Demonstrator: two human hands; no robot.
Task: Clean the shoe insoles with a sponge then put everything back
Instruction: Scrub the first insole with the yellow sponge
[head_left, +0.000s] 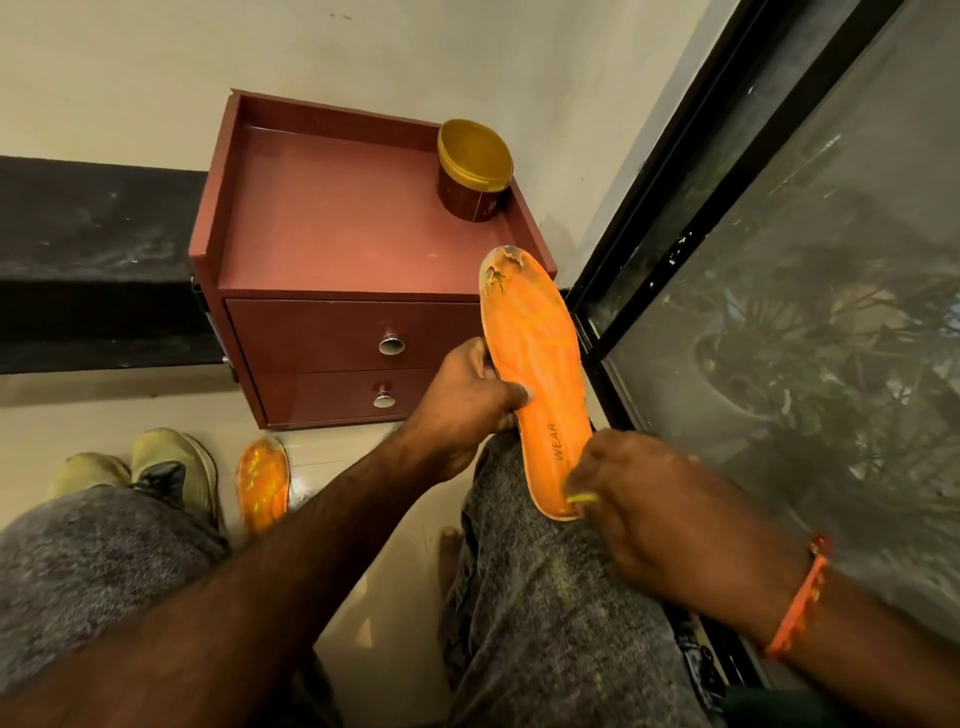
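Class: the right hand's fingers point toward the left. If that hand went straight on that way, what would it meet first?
Probably the orange insole, whose heel end the right hand already touches; beyond it sits the left hand.

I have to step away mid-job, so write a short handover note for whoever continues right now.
Left hand: grips the orange insole at its middle, propped on the right knee.
Right hand: pinches a yellow sponge at the insole's heel end.
Second insole leans on the floor beside the shoes, in front of the drawer cabinet.
Done: both insoles are out.
Left: finish scrubbing; whether the second is clean is unclear. Then refit both and put everything back.
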